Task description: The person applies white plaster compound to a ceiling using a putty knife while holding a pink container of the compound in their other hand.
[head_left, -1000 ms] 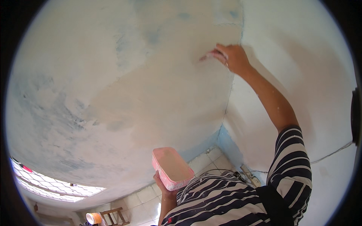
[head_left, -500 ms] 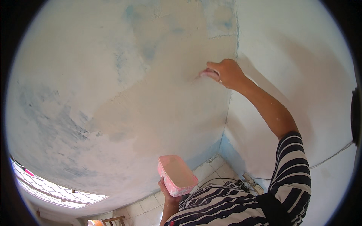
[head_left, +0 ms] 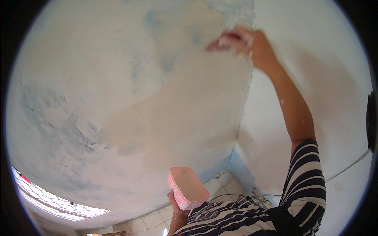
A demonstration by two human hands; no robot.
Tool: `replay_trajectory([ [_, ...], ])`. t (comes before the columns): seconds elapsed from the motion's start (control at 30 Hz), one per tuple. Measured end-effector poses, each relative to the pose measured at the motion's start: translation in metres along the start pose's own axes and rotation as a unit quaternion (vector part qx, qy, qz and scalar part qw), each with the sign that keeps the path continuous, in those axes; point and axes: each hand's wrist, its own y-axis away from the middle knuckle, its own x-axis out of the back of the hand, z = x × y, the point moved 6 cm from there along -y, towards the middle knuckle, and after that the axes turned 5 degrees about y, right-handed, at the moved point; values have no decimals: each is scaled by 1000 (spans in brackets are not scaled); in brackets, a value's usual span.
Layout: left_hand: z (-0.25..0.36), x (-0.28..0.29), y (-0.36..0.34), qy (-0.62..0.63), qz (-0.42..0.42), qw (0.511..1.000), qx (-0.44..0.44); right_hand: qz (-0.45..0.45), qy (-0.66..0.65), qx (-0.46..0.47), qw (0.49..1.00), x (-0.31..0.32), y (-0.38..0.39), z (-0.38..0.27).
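Note:
My right hand (head_left: pixel 256 47) is raised against the patchy plastered wall (head_left: pixel 157 98) near the inside corner, its fingers closed on a dark reddish putty knife (head_left: pixel 218 45), blurred by motion, with pale smears on it. Cream filler and bluish patches cover parts of the wall around the blade. At the bottom centre my left hand (head_left: pixel 176 204) grips a pink plastic tub (head_left: pixel 188 188) holding pale cream paste, in front of my striped shirt.
The side wall (head_left: pixel 330 59) meets the plastered one at the right, with a blue band low down. A dangling cable (head_left: pixel 346 167) crosses it. Below are a tiled floor (head_left: pixel 145 222) and cords; a barred window (head_left: pixel 59 200) is at lower left, a wooden piece at the bottom edge.
My right hand dipped lower, then rose above both earlier positions and slightly rightward with the knife. The pink tub and my left hand appear somewhat lower and farther right in view.

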Motion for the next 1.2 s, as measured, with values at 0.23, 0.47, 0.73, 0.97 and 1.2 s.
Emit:
replay_trajectory([
  [0.23, 6, 5, -24, -23, -24, 999, 27, 52, 167, 177, 969, -36, -38, -39],
  [0.47, 27, 17, -31, 1, -46, 998, 31, 100, 31, 33, 994, 1, -36, -65],
  [0.73, 39, 8, -43, 2, -63, 997, 38, 173, 23, 117, 978, 46, -101, -77],
  [0.97, 46, 5, -42, -36, -68, 996, 43, -87, 14, 39, 995, 7, -90, -71],
  [1.2, 46, 18, -54, -32, -89, 995, 29, 133, 12, 81, 988, 62, -115, -50],
])
